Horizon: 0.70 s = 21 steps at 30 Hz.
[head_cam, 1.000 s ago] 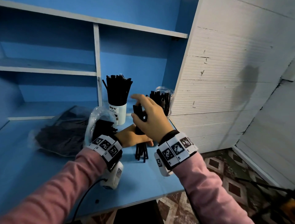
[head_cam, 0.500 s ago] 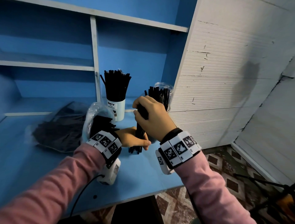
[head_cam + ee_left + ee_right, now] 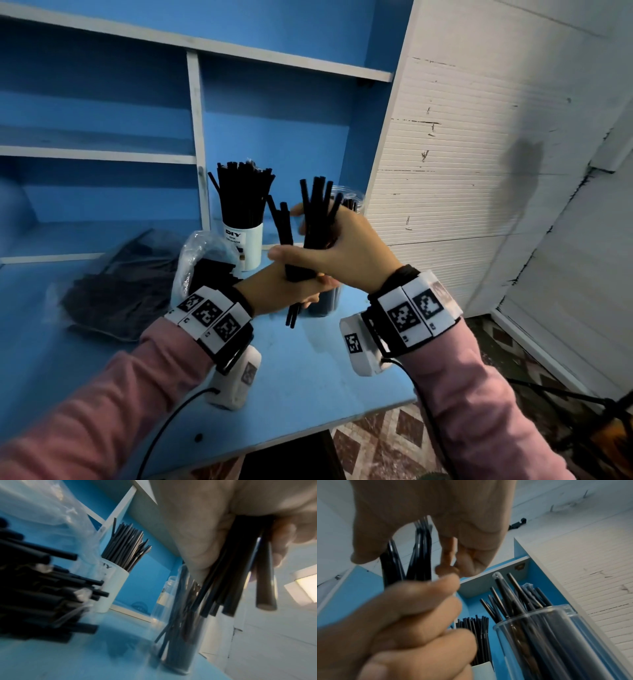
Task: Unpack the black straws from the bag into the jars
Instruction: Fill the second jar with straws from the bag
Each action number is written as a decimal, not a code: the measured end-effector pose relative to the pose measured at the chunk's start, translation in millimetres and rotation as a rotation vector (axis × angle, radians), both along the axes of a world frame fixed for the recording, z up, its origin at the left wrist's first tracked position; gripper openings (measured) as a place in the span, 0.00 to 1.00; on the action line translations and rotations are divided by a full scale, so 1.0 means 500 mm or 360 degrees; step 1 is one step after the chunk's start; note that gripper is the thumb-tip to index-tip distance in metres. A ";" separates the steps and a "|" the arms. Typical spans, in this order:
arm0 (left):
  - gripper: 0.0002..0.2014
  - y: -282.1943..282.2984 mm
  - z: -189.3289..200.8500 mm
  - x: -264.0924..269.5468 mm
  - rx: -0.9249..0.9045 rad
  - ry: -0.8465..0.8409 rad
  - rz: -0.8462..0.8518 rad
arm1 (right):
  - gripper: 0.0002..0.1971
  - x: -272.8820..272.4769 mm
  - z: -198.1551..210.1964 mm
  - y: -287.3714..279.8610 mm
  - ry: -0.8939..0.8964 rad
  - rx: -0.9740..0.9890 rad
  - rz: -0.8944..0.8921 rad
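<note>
Left grip: the left hand (image 3: 284, 291) is clenched round the lower part of a bundle (image 3: 310, 240) of black straws, held upright above the bench (image 3: 308, 370); the straw ends stick out below its fingers (image 3: 281, 545).
Right grip: the right hand (image 3: 346, 253) sits just above the left one, thumb stretched to the left, fingers curled round the upper part of the same bundle; the wrist view shows the fingers (image 3: 471, 555) bent over the straws with some gap, so the hold looks loose.
Bundle: its tops fan out above the right grip; a few straws lean apart to the left of it.
Clear jar (image 3: 346, 202): directly behind the right grip, mostly hidden by it in the head view; from the right wrist it shows as a see-through tube (image 3: 556, 635) already holding straws, just beside that hand.
White jar (image 3: 245, 245): behind and left of both grips, packed with upright straws, with dark lettering on it.
Bag (image 3: 202, 263): just left of the left grip, clear plastic, its mouth open, with black straws lying inside it (image 3: 42, 588).
Dark heap (image 3: 116, 291): further left of the left grip on the bench, under clear plastic; what it is cannot be told.
Shelves (image 3: 195, 137): blue, with white edges, behind everything.
</note>
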<state>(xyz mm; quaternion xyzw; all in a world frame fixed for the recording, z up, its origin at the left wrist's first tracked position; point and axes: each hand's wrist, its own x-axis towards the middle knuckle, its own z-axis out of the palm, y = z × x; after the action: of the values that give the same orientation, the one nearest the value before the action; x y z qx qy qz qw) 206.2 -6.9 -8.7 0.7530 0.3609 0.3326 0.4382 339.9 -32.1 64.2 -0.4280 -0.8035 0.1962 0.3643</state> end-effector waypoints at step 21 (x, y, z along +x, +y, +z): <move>0.48 0.103 -0.031 0.015 0.0177 -0.0194 0.0685 | 0.15 0.093 0.123 0.126 0.0430 0.0375 -0.0339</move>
<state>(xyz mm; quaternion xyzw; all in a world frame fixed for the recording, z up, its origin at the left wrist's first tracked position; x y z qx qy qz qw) 213.6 44.5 -24.0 0.6600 0.4673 0.4828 0.3361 386.6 30.9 125.9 -0.4347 -0.7150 0.1169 0.5350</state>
